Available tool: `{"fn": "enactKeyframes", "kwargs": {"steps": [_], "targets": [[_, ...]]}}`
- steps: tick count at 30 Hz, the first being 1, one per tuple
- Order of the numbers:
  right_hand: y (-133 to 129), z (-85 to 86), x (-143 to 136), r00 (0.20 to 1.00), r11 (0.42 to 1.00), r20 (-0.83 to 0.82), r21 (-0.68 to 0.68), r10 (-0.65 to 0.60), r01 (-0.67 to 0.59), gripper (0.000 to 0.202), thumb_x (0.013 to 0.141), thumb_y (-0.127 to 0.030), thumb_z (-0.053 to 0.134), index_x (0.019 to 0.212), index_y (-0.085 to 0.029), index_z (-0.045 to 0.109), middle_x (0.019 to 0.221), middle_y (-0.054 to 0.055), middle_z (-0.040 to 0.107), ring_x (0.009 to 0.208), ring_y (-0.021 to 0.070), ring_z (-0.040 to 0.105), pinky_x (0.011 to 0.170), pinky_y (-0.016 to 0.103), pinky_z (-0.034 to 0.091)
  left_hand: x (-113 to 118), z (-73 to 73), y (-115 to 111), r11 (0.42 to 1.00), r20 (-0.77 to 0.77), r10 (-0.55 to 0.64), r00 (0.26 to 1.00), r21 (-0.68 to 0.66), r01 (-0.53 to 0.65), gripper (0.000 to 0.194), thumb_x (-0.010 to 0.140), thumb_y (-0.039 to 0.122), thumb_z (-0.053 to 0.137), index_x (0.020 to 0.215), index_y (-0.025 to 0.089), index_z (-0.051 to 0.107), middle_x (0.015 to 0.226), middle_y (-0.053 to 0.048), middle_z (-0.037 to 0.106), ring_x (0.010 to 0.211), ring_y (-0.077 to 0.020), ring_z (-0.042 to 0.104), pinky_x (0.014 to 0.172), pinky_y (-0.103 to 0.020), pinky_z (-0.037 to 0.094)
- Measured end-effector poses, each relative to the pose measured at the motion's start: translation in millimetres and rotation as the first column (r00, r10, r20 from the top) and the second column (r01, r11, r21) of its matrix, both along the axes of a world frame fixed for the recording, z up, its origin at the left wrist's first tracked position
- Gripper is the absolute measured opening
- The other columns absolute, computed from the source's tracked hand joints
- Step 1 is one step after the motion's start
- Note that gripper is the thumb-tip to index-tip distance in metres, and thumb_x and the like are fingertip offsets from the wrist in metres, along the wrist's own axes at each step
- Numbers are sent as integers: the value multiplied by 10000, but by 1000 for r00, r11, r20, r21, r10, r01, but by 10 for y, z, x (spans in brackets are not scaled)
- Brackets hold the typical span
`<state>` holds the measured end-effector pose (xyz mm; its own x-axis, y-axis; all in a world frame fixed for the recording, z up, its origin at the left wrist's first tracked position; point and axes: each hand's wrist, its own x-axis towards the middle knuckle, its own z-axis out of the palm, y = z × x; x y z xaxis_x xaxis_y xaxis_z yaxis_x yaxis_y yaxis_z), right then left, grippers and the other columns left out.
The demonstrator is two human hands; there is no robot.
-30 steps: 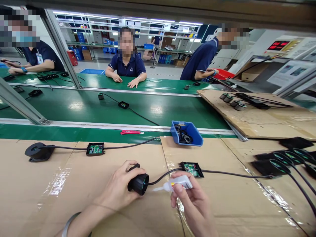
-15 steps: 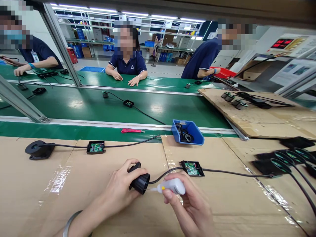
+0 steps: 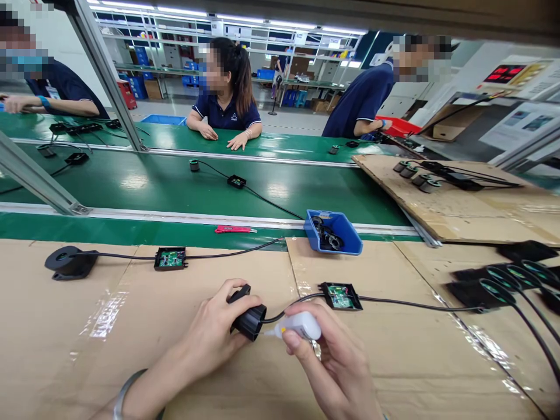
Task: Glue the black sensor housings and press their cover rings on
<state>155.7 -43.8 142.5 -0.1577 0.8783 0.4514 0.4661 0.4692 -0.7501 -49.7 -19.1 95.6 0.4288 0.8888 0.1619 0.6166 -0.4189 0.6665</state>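
My left hand is wrapped round a black round housing, which lies tilted with its open end facing right. In my right hand is a small white bottle, its thin tip pointing left at the housing's rim. Whether the tip touches the rim cannot be made out. A black cable runs from the housing to an open black box with a green circuit board, then on to the right. At the left, another black housing is cabled to a second open box.
A blue bin of black parts and a red cutter sit beyond the cardboard. A green conveyor carries more cabled parts. Black parts lie at the right. Several people are across the line.
The white bottle in my right hand has shifted slightly left and up. The person opposite has turned their head. Parts on the conveyor have moved a little right.
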Motion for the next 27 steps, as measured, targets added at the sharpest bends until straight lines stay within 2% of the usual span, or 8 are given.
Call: {"fn": "enactKeyframes", "kwargs": {"steps": [8, 18, 24, 27], "targets": [[9, 45, -26, 999, 998, 27, 46, 32, -33, 45, 956, -217, 576, 991, -238, 596, 748, -9, 572, 618, 123, 566, 517, 224, 419, -4, -9, 6, 1000, -9, -1, 1000, 14, 1, 511, 771, 60, 680, 1198, 332, 610, 1310, -90, 513, 1119, -274, 646, 875, -391, 583], [0, 32, -20, 998, 999, 54, 14, 29, -30, 51, 960, -239, 565, 980, -225, 610, 758, 18, 592, 627, 151, 564, 521, 257, 430, 7, -1, 7, 1000, -31, 4, 1000, 29, -3, 494, 761, 59, 663, 1181, 315, 623, 1297, -89, 528, 1090, -258, 655, 872, -363, 582], [5, 2, -13, 1000, 998, 11, 62, 25, -26, 90, 932, -196, 604, 1014, -232, 611, 791, 17, 616, 679, 148, 598, 579, 240, 476, 10, -9, 18, 1000, -29, 13, 999, 13, -13, 499, 757, 54, 664, 1177, 319, 626, 1300, -85, 536, 1061, -267, 672, 867, -391, 586], [-26, -63, -6, 997, 999, -81, 50, -8, 12, 141, 912, -200, 637, 1047, -240, 625, 833, 27, 640, 674, 150, 620, 580, 243, 497, 7, -4, 27, 1000, -21, 22, 1000, -14, -23, 509, 743, 53, 667, 1175, 319, 628, 1305, -83, 535, 1054, -274, 675, 883, -419, 580]]}}
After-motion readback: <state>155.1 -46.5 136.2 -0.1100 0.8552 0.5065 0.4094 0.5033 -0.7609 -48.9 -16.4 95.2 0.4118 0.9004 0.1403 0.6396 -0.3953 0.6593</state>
